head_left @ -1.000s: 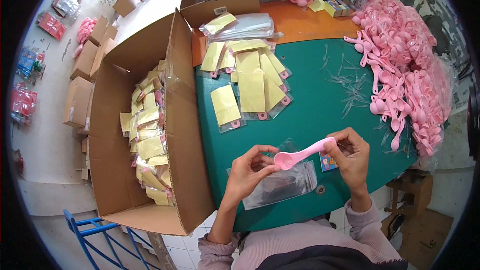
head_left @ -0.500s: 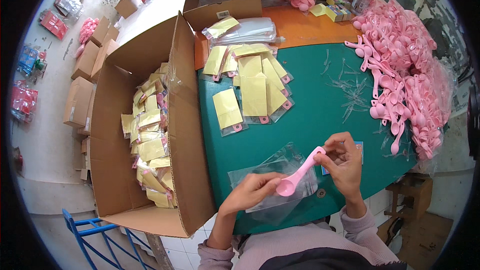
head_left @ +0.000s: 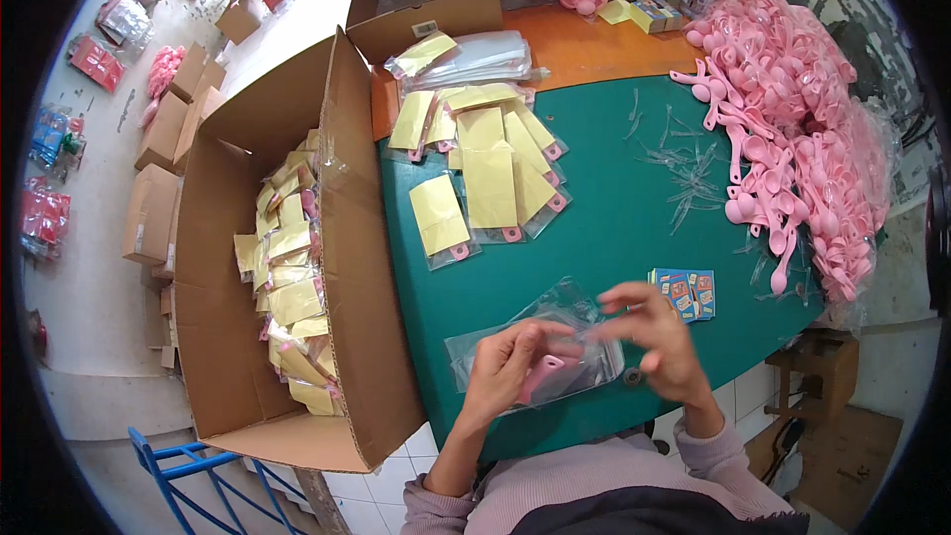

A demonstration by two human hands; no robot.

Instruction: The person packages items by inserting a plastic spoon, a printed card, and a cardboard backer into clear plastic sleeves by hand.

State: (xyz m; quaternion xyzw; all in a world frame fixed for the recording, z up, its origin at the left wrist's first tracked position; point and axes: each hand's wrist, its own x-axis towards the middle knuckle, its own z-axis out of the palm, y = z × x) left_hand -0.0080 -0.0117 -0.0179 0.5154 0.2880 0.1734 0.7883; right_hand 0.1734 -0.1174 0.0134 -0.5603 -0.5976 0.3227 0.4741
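Down at 6 o'clock on the green counter (head_left: 614, 228), the left hand (head_left: 505, 369) grips a pink spoon (head_left: 540, 376) partly inside a clear plastic bag (head_left: 555, 337). Just beside it at 3 o'clock, the right hand (head_left: 654, 337) pinches the bag's edge, fingers loosely spread. Yellow packets (head_left: 485, 173) lie at 12 o'clock.

Your left hand (head_left: 507, 369) and right hand (head_left: 656, 337) are bare — no gloves, no rings or watch that show. Both forearms are uncovered, the sleeves of your pale mauve ribbed knit top pushed up toward the elbows. Across your chest — a dark, near-black panel.
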